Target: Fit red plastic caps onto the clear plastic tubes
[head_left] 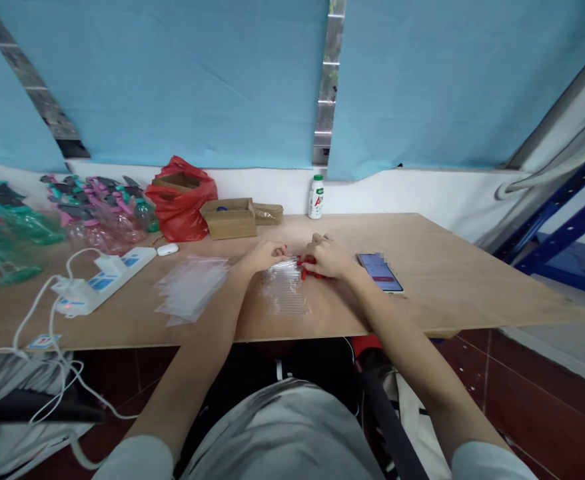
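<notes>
A row of thin clear tubes point(288, 290) lies side by side on the wooden table in front of me. At their far left end is my left hand point(266, 256), its fingers curled together; a small spot of red shows at the fingertips, too small to name. My right hand point(328, 256) bends over a little group of red caps point(311, 268) beside the far right end of the tubes. Its fingers are closed down on one of the caps, partly hiding the group. Left of my left forearm lies a loose stack of clear plastic bags point(192, 288).
A phone point(380, 272) lies right of my right hand. Behind stand a white bottle point(316, 197), a cardboard box point(230, 220) and a red plastic bag point(185, 207). On the left are a power strip point(107, 280) with cables, an earbud case point(167, 249) and several spray bottles point(105, 223).
</notes>
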Demonstrator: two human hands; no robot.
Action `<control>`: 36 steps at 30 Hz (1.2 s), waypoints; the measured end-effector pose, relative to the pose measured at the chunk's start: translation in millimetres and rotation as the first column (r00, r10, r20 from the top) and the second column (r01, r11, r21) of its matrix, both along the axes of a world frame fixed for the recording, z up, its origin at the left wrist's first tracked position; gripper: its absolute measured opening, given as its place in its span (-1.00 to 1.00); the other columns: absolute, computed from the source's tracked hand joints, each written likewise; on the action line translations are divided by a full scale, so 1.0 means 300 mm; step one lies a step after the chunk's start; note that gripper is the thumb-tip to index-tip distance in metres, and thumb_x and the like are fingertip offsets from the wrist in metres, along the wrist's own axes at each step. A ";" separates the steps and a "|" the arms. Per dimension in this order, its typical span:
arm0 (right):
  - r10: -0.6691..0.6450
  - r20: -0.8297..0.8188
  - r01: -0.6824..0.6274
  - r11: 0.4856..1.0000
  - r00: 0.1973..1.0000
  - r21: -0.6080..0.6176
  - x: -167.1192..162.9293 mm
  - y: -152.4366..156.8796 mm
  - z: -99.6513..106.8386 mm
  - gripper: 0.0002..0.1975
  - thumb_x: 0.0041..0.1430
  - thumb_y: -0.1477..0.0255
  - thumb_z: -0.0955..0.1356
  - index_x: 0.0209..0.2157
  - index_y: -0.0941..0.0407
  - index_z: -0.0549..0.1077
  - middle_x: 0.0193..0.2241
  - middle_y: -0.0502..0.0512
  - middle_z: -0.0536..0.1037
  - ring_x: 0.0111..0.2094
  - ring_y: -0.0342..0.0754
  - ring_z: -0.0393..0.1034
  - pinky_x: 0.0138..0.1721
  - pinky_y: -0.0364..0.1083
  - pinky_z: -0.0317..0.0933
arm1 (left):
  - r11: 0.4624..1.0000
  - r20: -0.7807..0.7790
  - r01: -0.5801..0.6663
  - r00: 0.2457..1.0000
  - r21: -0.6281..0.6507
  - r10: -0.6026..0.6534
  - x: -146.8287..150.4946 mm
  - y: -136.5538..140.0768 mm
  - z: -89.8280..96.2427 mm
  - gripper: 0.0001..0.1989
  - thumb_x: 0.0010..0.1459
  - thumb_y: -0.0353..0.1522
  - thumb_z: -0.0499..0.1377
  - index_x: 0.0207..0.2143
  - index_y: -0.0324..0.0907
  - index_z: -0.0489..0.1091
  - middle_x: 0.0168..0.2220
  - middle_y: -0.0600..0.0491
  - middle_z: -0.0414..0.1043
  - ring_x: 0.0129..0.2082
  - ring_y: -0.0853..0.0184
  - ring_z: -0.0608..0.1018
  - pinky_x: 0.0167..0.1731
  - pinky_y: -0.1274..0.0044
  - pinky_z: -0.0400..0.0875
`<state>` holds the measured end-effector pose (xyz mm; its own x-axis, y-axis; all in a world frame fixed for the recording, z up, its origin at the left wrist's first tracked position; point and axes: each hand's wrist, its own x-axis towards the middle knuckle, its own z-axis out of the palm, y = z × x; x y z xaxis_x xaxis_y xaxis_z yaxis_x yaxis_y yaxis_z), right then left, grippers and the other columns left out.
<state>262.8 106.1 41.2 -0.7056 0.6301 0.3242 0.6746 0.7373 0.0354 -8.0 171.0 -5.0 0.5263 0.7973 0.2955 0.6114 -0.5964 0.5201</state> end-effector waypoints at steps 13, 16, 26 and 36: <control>-0.007 -0.048 0.006 1.000 0.999 -0.022 -0.001 -0.004 -0.005 -0.63 0.48 0.13 0.36 -0.20 0.10 0.67 -0.21 0.25 0.66 0.04 0.20 0.37 0.13 0.14 0.14 | 0.897 -0.013 -0.403 0.911 0.181 0.412 -0.044 0.038 -0.033 -0.79 0.32 -0.24 0.28 -0.12 -0.13 0.66 -0.12 -0.14 0.70 -0.15 0.15 0.63 -0.08 0.39 0.50; -0.027 -0.049 0.026 0.999 0.998 -0.022 -0.005 0.002 -0.011 -0.64 0.52 0.16 0.33 -0.19 0.08 0.66 -0.20 0.24 0.67 0.05 0.20 0.37 0.14 0.13 0.15 | 0.898 -0.080 -0.426 0.897 0.110 0.436 -0.053 0.055 -0.055 -0.80 0.27 -0.24 0.31 -0.13 -0.11 0.67 -0.19 -0.11 0.71 -0.22 0.17 0.63 -0.20 0.43 0.48; -0.110 -0.100 0.111 0.994 0.989 -0.004 -0.012 0.003 -0.013 -0.58 0.58 0.19 0.25 -0.10 0.11 0.68 -0.15 0.27 0.67 0.04 0.19 0.37 0.09 0.12 0.16 | 0.915 -0.087 -0.402 0.913 -0.031 0.399 -0.036 0.079 -0.085 -0.78 0.31 -0.18 0.30 -0.25 -0.12 0.63 -0.30 -0.03 0.68 -0.35 0.26 0.60 -0.30 0.48 0.43; -0.164 -0.185 0.161 0.986 0.969 -0.032 -0.036 -0.013 -0.009 -0.65 0.55 0.29 0.25 0.17 0.09 0.53 -0.10 0.22 0.69 0.06 0.20 0.41 0.11 0.12 0.19 | 0.905 -0.061 -0.422 0.903 0.048 0.425 0.006 0.004 -0.011 -0.76 0.49 -0.25 0.09 -0.04 -0.15 0.52 -0.02 -0.18 0.63 0.00 0.11 0.61 0.04 0.36 0.44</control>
<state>252.0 102.2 38.5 -0.5218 0.7377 0.4284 0.7788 0.6169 -0.1136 -6.3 172.2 -8.3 0.1609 0.9401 0.3006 0.8436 -0.2891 0.4524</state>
